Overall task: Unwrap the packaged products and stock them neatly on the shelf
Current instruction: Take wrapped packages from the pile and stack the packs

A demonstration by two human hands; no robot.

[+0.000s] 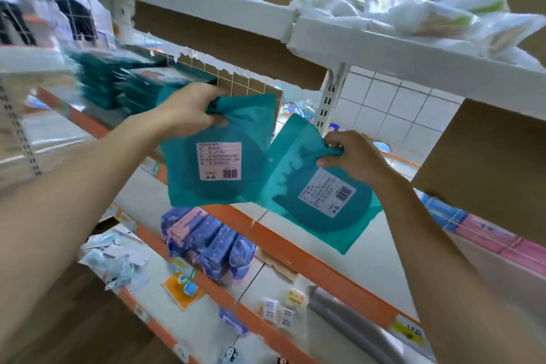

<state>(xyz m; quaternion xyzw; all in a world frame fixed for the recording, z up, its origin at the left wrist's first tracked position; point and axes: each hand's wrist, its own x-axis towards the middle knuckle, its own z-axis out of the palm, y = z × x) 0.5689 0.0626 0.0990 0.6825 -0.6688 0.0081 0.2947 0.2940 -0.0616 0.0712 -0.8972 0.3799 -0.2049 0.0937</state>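
Surroundings: A teal stack (118, 86) is lying on the shelf (295, 242) behind the left hand (189, 109). Purple packs (204, 242) are sitting on the level below. White packs (428, 15) are piling on the top shelf (384, 50).
Obstructions: A wire divider (236, 80) is standing just behind the left pouch (218, 162). A cardboard box (484, 156) is jutting in beside the right forearm.
Edges: The shelf's orange front edge is running diagonally beneath both pouches. The top shelf's white edge is passing overhead.
Open room: Bare board is showing behind the right pouch (313, 195), between the divider and the box.
Pouches: Both are hanging in the air before the shelf, labels facing the camera. The left one is nearly upright and the right one is tilting. Their edges are meeting in view; contact cannot be told.
Left grip: The arm is reaching up and forward, and the fingers and thumb are pinching the left pouch's bunched top.
Right grip: The right hand (351, 156) is reaching likewise and pinching the right pouch's upper corner.
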